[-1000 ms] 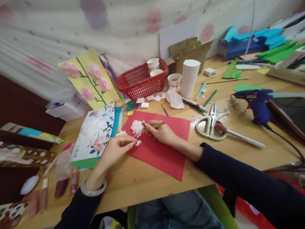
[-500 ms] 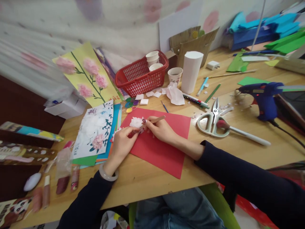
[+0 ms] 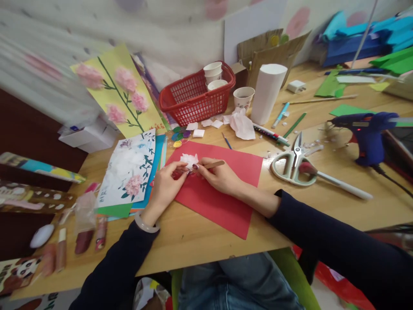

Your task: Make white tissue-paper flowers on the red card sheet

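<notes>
A red sheet of paper (image 3: 222, 202) lies on the wooden table, with a white ruffled paper flower (image 3: 189, 159) near its upper left part. Just below the flower, my left hand (image 3: 166, 185) has thumb and fingertips pinched together; what lies between them is too small to make out. My right hand (image 3: 221, 176) is closed around a thin brown wooden stick (image 3: 214, 164), whose lower end is hidden by the fingers near my left fingertips. Both hands rest over the red sheet, their fingertips nearly meeting.
Left of my hands is a white painted sheet (image 3: 111, 181) on coloured papers. Behind stand a red basket (image 3: 196, 103), a paper cup (image 3: 243, 98) and a white roll (image 3: 267, 94). Scissors (image 3: 295, 163), a brush (image 3: 342, 183) and a blue glue gun (image 3: 369, 137) lie at right.
The camera view has shifted slightly, so the table objects appear displaced. The stick in my right hand lies at a flatter angle. Both hands stay beside the white flower.
</notes>
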A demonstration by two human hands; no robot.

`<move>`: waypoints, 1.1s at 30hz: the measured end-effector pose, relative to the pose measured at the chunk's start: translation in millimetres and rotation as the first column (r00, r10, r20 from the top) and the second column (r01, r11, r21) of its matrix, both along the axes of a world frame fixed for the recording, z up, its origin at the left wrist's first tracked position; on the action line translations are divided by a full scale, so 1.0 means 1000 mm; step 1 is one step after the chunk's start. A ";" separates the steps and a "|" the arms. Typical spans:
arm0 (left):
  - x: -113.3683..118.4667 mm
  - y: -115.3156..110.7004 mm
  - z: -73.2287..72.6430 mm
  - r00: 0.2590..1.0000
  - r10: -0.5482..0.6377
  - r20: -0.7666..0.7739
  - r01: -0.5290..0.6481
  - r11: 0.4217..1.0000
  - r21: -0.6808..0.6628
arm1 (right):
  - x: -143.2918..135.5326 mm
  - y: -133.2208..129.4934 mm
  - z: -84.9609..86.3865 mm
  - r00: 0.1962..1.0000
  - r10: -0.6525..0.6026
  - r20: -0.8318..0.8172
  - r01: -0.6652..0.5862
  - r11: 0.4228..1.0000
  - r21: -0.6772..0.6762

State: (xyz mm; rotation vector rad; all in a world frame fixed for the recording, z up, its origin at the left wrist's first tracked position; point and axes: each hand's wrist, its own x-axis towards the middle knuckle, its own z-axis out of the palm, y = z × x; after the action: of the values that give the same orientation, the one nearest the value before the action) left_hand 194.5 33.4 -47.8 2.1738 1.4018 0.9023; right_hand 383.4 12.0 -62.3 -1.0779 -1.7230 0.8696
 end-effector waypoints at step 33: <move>-0.024 0.006 -0.009 0.918 -0.029 -0.395 0.027 1.000 -0.011 | -0.038 0.050 0.051 0.879 0.074 0.470 -0.030 0.995 -0.100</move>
State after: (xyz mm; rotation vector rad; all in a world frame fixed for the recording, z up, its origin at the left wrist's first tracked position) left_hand 170.1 39.1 -57.1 2.4614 1.5399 0.4579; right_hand 345.9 62.3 -11.7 -1.3968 -2.1396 0.7608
